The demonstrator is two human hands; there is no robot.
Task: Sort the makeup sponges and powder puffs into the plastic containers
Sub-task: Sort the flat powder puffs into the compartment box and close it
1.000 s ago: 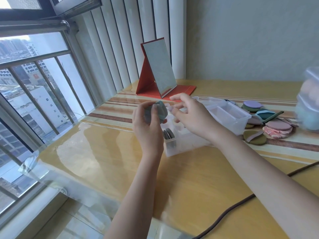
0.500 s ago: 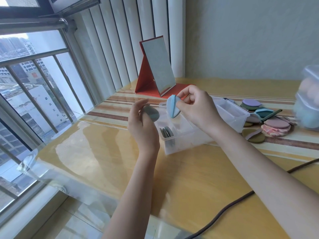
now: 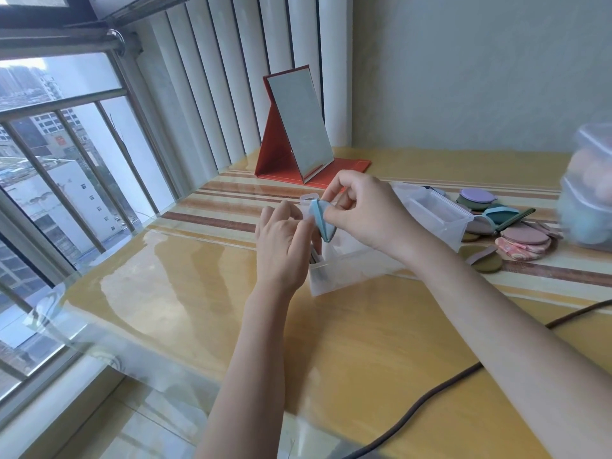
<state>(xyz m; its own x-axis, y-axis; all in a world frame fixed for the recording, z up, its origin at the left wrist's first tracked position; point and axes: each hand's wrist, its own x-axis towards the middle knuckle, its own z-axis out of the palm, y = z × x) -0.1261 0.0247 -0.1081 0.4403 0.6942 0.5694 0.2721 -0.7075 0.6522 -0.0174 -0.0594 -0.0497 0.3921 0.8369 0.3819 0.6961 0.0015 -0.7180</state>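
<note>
1. Two hands work above the near clear plastic container (image 3: 347, 271) on the counter (image 3: 364, 359). The right hand (image 3: 367, 217) pinches a light-blue teardrop puff (image 3: 320, 220) by its edge. Half a second ago it was higher and further from the left hand; it has now come down over the container's left end.
2. The left hand (image 3: 284, 240) has its fingers curled at the slot where dark puffs (image 3: 315, 258) stand on edge. The grey puff it held earlier cannot be seen now, probably filed; whether it grips anything, I cannot tell.
3. Judgement: the blue puff goes in next.
4. Unsorted puffs (image 3: 516, 233), flat matte discs and teardrops, lie far right beside a second clear container (image 3: 437, 215).
</note>
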